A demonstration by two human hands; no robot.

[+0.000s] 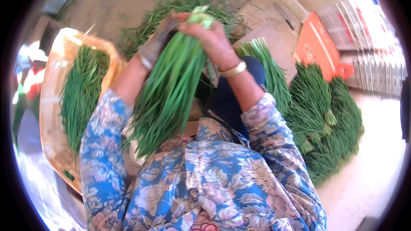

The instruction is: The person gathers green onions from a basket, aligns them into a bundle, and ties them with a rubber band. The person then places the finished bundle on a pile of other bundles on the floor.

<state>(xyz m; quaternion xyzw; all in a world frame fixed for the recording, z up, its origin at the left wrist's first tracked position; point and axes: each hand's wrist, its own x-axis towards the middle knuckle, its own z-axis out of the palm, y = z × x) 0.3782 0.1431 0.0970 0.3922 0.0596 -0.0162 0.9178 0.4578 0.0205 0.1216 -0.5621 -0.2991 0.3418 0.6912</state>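
A large bunch of green garlic chives [175,77] hangs from my hands, its pale stem ends up at the top and its leaf tips spread down over my lap. My right hand [213,38], with a gold bracelet or watch at the wrist, grips the bunch just below the stem ends. On the other side my left hand [163,33], which looks gloved or wrapped in a dark, dirty cover, is at the upper left edge of the bunch; its fingers are partly hidden. Another bunch of chives [266,67] lies beside my right knee, stem ends up.
An orange plastic crate [46,115] at left holds more chives [85,96]. Tied bundles [334,134] are heaped at right. Loose leaves [144,29] litter the floor ahead. A knife [284,16] lies on cardboard [263,12], near an orange sheet [316,46] and stacked white boxes [366,25].
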